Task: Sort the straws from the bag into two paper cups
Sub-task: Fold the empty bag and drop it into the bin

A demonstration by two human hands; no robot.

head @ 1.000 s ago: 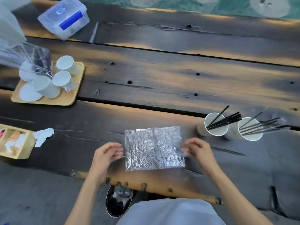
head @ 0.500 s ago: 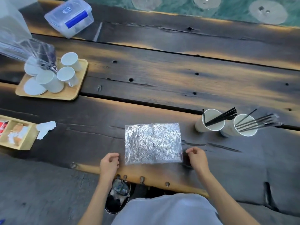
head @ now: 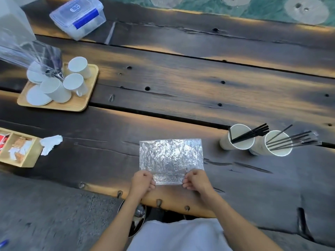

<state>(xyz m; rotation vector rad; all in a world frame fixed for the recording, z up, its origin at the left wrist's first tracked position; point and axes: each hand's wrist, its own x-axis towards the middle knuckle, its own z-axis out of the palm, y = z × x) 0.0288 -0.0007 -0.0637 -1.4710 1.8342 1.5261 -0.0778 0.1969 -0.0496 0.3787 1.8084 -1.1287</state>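
A crinkled clear plastic bag [head: 170,156] lies flat on the dark wooden table near its front edge. My left hand [head: 142,182] pinches the bag's near left corner and my right hand [head: 196,180] pinches its near right corner. To the right stand two white paper cups. The left cup [head: 235,137] holds several bare black straws [head: 252,133] leaning right. The right cup [head: 272,144] holds several black straws in clear wrappers [head: 297,140]. No straws show inside the bag.
A wooden tray [head: 72,105] with upturned white cups and lids sits at the left under a clear wrapper. A wooden box [head: 20,148] with packets and a crumpled tissue [head: 49,144] lie further left. A lidded plastic box [head: 78,17] is at the back.
Both hands let go of the bag's sides, dropped to the table's edge, then moved inward and took hold of the bag's near corners. The bag lies flat.
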